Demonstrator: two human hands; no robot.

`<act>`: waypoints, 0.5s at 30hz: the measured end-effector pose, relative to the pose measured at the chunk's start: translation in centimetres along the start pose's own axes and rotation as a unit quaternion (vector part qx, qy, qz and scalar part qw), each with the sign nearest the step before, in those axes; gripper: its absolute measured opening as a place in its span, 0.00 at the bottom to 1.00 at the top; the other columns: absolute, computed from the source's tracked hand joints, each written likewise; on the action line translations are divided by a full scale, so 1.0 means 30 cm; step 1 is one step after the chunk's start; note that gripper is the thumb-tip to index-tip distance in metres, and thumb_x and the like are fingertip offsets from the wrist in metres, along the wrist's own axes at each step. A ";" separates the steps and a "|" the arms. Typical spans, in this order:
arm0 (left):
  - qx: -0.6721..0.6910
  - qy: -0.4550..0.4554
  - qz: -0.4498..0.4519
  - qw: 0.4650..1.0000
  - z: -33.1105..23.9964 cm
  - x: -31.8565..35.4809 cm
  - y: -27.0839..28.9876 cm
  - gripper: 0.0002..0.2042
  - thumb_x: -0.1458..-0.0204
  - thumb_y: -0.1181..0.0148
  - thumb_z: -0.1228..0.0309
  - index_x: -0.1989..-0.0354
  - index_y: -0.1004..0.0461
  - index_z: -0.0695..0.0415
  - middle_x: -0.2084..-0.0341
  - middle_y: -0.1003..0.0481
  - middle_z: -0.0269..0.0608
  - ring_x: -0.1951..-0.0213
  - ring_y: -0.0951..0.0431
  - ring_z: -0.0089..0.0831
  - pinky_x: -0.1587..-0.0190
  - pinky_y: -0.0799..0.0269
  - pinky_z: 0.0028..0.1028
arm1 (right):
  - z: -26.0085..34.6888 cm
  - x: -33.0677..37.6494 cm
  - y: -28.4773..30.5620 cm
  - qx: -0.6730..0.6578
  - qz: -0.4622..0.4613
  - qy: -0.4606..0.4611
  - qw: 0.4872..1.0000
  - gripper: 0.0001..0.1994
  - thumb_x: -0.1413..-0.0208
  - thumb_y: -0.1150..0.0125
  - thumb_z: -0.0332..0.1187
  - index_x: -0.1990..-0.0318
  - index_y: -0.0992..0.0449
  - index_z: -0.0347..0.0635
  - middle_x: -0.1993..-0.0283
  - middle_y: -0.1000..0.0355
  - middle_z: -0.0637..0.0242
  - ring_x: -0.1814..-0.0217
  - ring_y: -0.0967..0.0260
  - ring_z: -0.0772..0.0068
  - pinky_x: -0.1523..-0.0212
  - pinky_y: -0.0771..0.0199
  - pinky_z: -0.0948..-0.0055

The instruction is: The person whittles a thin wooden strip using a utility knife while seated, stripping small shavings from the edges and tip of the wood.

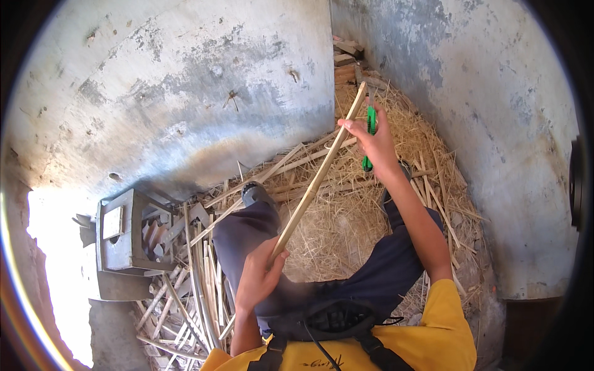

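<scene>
A long, pale bamboo strip (312, 187) slants from over my left thigh up to the far right, in front of my body. My left hand (260, 275) is closed around its near end. Close to the far end, my right hand (377, 143) grips a green utility knife (371, 122), its blade pointing away from me beside the strip's tip. The thumb and finger of that hand also touch the strip. Both of my knees are spread, and the strip passes above the gap between them.
Straw-like shavings (334, 229) cover the floor between my feet. Several split strips (210, 290) lie in a heap to my left, beside a grey box-like case (124, 232) with an open side. Worn, peeling walls (204, 80) stand ahead and to the right. Stacked bricks (345, 74) fill the far corner.
</scene>
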State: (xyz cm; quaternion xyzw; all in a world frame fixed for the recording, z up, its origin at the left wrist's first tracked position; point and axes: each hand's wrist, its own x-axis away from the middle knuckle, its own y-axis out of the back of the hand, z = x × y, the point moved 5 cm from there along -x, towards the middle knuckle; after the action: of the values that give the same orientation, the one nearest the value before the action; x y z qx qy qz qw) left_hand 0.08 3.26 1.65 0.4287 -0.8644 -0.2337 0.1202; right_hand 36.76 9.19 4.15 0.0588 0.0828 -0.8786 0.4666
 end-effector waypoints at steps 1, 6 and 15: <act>0.001 -0.006 -0.003 1.000 0.002 -0.001 -0.005 0.14 0.32 0.40 0.77 0.40 0.22 0.67 0.65 0.20 0.37 0.66 0.21 0.22 0.63 0.22 0.25 | 0.006 -0.007 0.006 -0.015 0.003 -0.002 1.000 0.51 0.42 0.20 0.44 0.21 0.48 0.31 0.51 0.20 0.56 0.63 0.26 0.81 0.69 0.33 0.79; 0.077 0.013 -0.049 0.996 0.016 -0.002 -0.015 0.15 0.33 0.36 0.75 0.40 0.22 0.65 0.66 0.23 0.46 0.67 0.22 0.35 0.61 0.27 0.34 | 0.051 -0.011 0.006 0.044 0.024 -0.029 0.998 0.46 0.36 0.26 0.46 0.22 0.46 0.33 0.52 0.20 0.56 0.69 0.32 0.82 0.70 0.33 0.79; 0.077 0.000 -0.093 0.993 0.012 -0.066 -0.042 0.20 0.31 0.37 0.73 0.33 0.25 0.65 0.66 0.26 0.42 0.64 0.27 0.27 0.59 0.30 0.29 | -0.002 0.069 -0.018 0.168 0.073 0.139 0.973 0.20 0.27 0.38 0.49 0.45 0.31 0.41 0.61 0.21 0.64 0.71 0.32 0.77 0.69 0.30 0.76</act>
State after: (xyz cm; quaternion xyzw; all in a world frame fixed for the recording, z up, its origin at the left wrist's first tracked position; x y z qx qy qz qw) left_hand 1.99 4.28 0.68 0.5155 -0.8359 -0.1771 0.0643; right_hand 35.17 7.83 3.77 0.2640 -0.0065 -0.8268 0.4967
